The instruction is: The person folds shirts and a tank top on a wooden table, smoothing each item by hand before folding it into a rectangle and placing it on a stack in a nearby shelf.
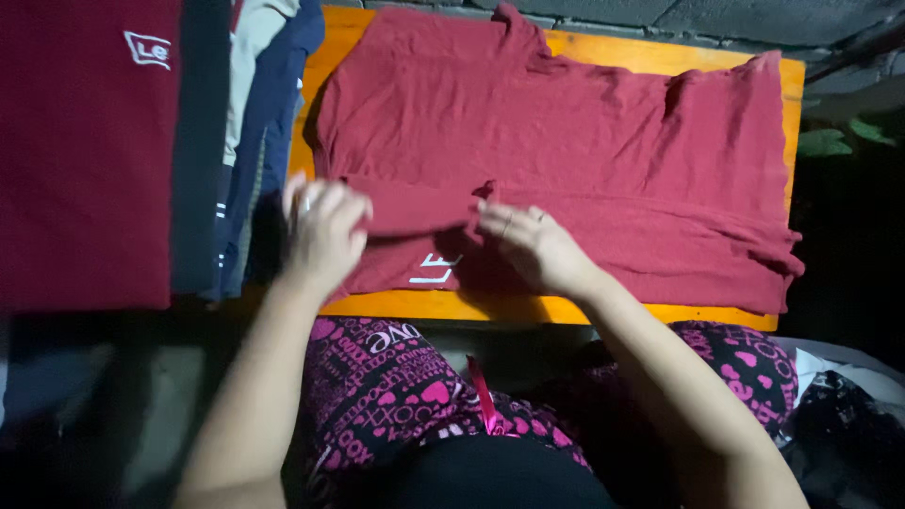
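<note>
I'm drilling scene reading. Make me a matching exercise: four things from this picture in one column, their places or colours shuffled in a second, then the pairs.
Things:
1. red shirt
2. left hand
3. right hand
4. table

Descriptions:
A. orange, its edges showing around the cloth
B. spread flat across the tabletop
C. on the folded strip near the shirt's left edge
D. pressing the fold near the shirt's middle

Pairs: 1-B, 2-C, 3-D, 4-A
</note>
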